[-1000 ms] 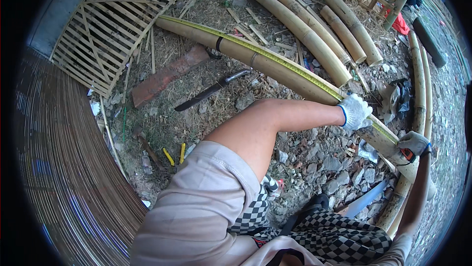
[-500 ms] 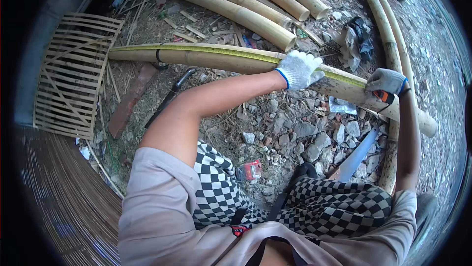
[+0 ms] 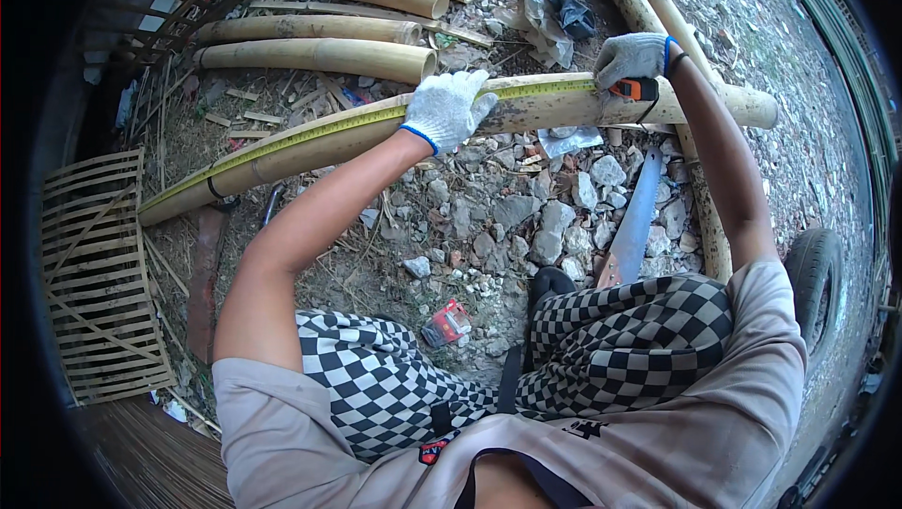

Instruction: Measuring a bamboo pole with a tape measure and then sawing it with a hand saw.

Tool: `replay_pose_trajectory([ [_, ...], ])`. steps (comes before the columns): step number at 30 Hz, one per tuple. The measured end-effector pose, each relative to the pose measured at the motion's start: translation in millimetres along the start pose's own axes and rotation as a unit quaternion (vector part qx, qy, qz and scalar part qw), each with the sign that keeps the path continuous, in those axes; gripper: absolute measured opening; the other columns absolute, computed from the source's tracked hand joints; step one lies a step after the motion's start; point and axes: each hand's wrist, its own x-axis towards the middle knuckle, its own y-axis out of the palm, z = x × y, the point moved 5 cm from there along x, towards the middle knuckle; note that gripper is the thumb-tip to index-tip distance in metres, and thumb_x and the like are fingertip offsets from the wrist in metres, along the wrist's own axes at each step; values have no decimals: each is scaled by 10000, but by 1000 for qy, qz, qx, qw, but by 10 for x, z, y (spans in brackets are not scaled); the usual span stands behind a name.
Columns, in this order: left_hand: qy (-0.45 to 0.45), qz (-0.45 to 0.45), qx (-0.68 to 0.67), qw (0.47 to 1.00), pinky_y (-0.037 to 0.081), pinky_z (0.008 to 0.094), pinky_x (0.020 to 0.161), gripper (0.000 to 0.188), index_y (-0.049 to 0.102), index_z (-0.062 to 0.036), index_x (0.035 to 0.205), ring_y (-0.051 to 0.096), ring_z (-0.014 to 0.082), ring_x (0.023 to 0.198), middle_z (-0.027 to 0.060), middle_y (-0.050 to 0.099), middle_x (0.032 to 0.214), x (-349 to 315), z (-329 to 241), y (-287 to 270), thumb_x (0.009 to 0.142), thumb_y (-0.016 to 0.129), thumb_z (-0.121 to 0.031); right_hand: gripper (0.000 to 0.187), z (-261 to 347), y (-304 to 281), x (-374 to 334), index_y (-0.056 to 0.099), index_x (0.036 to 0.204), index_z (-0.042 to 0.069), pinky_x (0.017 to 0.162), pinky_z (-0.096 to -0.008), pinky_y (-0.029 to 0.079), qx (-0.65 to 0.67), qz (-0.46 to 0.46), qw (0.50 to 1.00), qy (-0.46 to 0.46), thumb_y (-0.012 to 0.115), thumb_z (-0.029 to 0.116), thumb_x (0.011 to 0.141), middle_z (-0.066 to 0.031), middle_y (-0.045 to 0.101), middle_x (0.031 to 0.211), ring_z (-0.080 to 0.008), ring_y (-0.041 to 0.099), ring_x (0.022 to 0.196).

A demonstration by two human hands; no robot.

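A long bamboo pole [image 3: 540, 114] lies crosswise in front of me. The yellow blade of a tape measure [image 3: 635, 89] runs along its upper side, from the far left end to the orange and black case. My left hand [image 3: 443, 112], in a white knitted glove with a blue cuff, rests on the blade and pole with fingers stretched and thumb apart. Nearer the pole's right end, my right hand [image 3: 631, 58], gloved alike, has its fingers curled at the tape measure case, holding it against the bamboo. Part of the case is hidden beneath the fingers.
Several cut bamboo lengths [image 3: 319, 60] lie beyond the pole. A handsaw [image 3: 639, 213] leans near my knee, beside another bamboo pole [image 3: 707, 208] under the measured one. Rubble, a red packet [image 3: 446, 323], a slatted bamboo panel [image 3: 103, 283] and a tyre [image 3: 814, 274] surround me.
My view has turned, so the pole and both hands appear farther left and higher. The left hand still lies on the blade, and the right hand still holds the tape measure case.
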Motion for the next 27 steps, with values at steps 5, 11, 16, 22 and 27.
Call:
replay_pose_trajectory([
  [5, -8, 8, 10, 1000, 532, 494, 871, 460, 620, -71, 1308, 682, 370, 994, 179, 706, 1102, -18, 13, -28, 1037, 503, -424, 295, -14, 2, 24, 794, 902, 50, 672, -286, 538, 1, -22, 1000, 11, 691, 323, 857, -5, 724, 779, -88, 642, 697],
  [11, 8, -19, 16, 1000, 542, 489, 837, 465, 634, -70, 1285, 696, 362, 947, 173, 716, 1051, -2, 39, 3, 1028, 516, -440, 298, -52, 2, 31, 808, 923, 75, 689, -301, 536, -33, -5, 999, 26, 703, 343, 849, -20, 741, 807, -112, 649, 710],
  [16, 30, -57, 16, 998, 552, 488, 800, 459, 649, -74, 1260, 709, 349, 899, 165, 723, 1008, 15, 45, 31, 1018, 540, -448, 306, -405, -41, -101, 810, 934, 84, 743, -318, 527, -47, 27, 998, 12, 702, 357, 847, -38, 744, 816, -145, 662, 749],
  [22, 18, -31, 6, 999, 544, 489, 836, 454, 638, -61, 1282, 697, 362, 945, 173, 716, 1052, -4, 39, -1, 1023, 538, -421, 329, -592, -87, -361, 787, 999, 43, 762, -283, 566, -28, -51, 998, 25, 690, 330, 872, -25, 749, 847, -129, 708, 794],
  [27, 27, -38, 6, 999, 547, 478, 825, 456, 637, -74, 1281, 702, 338, 921, 158, 716, 1015, 1, 10, -9, 1028, 530, -438, 272, -764, -111, -444, 782, 948, 53, 721, -272, 582, 70, 5, 995, 73, 696, 300, 872, -32, 747, 854, -123, 717, 769],
])
